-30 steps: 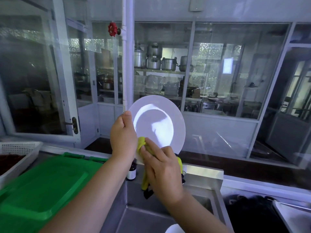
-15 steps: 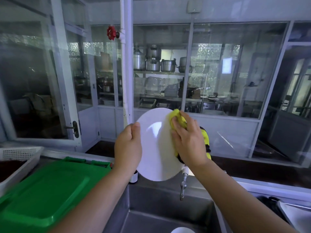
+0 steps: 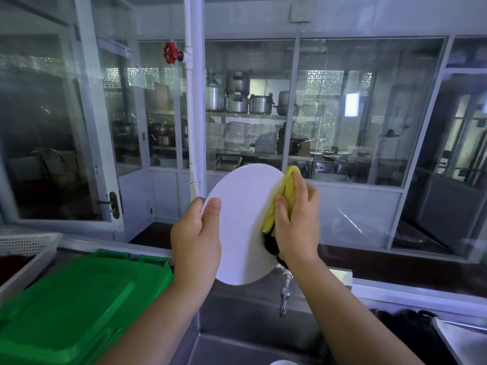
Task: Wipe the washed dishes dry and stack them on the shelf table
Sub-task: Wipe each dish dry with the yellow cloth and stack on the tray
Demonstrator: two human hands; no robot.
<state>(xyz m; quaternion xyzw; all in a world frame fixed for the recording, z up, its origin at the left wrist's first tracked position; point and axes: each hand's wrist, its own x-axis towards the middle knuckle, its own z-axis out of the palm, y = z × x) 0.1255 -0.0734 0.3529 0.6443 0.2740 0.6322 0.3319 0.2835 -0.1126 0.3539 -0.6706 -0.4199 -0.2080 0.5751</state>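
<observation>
Nearest, the steel sink [image 3: 237,312] lies below the hands, with a green lid [image 3: 79,299] on the table to its left. Above the basin the left hand [image 3: 196,241] grips the white plate [image 3: 239,225] by its left rim, thumb on the near face. The right hand [image 3: 296,225] clasps a yellow cloth [image 3: 286,196] around the right rim. The plate is held upright in the air. It is probably stiff, light, brittle and slick while damp, so a rim hold looks safest. The tap [image 3: 284,296] just under its lower edge could chip it. Farther off stand glass panes [image 3: 355,114] and shelved pots [image 3: 237,104].
</observation>
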